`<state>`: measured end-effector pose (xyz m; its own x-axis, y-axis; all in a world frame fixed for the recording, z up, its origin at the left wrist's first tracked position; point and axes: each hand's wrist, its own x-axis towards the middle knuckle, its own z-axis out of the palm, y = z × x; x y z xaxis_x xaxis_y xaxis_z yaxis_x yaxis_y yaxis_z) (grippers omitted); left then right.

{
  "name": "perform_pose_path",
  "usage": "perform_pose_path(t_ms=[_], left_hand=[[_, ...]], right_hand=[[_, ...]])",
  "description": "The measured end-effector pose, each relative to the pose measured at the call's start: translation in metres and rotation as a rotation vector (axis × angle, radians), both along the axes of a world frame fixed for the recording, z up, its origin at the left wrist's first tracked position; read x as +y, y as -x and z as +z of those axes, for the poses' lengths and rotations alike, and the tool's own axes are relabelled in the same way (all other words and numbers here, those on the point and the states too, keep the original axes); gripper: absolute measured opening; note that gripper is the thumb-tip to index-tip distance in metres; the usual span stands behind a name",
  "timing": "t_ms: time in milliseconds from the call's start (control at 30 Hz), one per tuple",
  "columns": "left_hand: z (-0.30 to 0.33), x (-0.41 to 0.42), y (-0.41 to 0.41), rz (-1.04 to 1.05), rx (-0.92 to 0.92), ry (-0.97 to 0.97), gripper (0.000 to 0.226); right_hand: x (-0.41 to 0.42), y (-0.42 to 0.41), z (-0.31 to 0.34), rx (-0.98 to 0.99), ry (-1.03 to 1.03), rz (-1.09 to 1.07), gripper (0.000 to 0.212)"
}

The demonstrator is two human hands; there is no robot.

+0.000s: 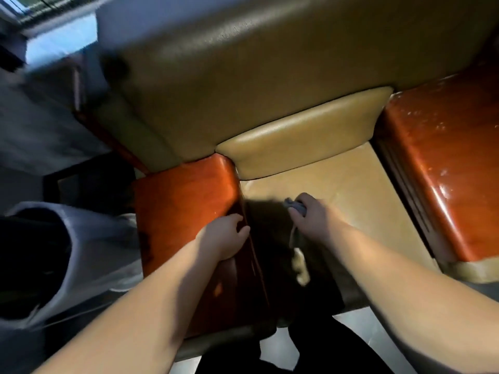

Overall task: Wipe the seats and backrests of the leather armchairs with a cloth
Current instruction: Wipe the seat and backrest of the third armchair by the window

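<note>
1. Two hands work at one leather armchair: the right hand grips a bunched grey cloth and presses it on the seat, near the seat's left edge.
2. The left hand rests on the glossy wooden left armrest, its fingers hooked over the armrest's inner edge, bracing and holding nothing else.
3. A pale strip hangs below the right hand toward the seat's front edge; whether it belongs to the cloth I cannot tell.
4. By my judgement the task is at the seat stage. The backrest and the small lumbar cushion at the seat's rear edge still lie ahead, and nothing shows whether they are wiped.
5. The tan leather is smooth with a light sheen; the right armrest shows whitish flecks.
6. The room is dim, with a window's light at the upper left and grey floor below the chair's front edge. A grey-sleeved shape sits at the left.
</note>
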<state>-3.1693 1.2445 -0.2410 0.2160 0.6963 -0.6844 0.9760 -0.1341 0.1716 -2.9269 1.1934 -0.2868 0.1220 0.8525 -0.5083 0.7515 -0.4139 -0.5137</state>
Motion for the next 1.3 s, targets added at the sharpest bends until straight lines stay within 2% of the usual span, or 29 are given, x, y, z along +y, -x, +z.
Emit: perform_pose_path(t_ms=[167,267,400,600,767,933,1100,1300], left_hand=[[0.067,-0.026,-0.001,0.026,-0.015,-0.067,0.045],[0.099,-0.037,0.01,0.073,-0.07,-0.118,0.047],[0.143,-0.043,0.034,0.08,-0.129,-0.202,0.055],[0.188,-0.054,0.086,0.08,-0.158,-0.314,0.063],[0.2,-0.103,0.135,0.192,-0.149,-0.391,0.063],[0.188,-0.16,0.194,0.364,-0.106,-0.32,0.06],[0.177,-0.213,0.24,0.448,-0.116,-0.26,0.053],[0.171,-0.294,0.264,0.675,-0.103,-0.277,0.049]], right_hand=[[-0.013,-0.006,0.052,-0.056,0.064,0.216,0.033],[-0.011,-0.001,0.098,-0.098,0.008,0.327,0.029],[-0.01,0.016,0.156,-0.111,-0.096,0.3,0.022],[-0.041,0.065,0.202,-0.15,-0.166,0.244,0.025],[-0.073,0.123,0.221,-0.206,-0.201,0.298,0.031],[-0.098,0.17,0.23,-0.297,-0.242,0.429,0.038],[-0.11,0.195,0.231,-0.325,-0.273,0.597,0.031],[-0.132,0.22,0.212,-0.33,-0.338,0.863,0.029]])
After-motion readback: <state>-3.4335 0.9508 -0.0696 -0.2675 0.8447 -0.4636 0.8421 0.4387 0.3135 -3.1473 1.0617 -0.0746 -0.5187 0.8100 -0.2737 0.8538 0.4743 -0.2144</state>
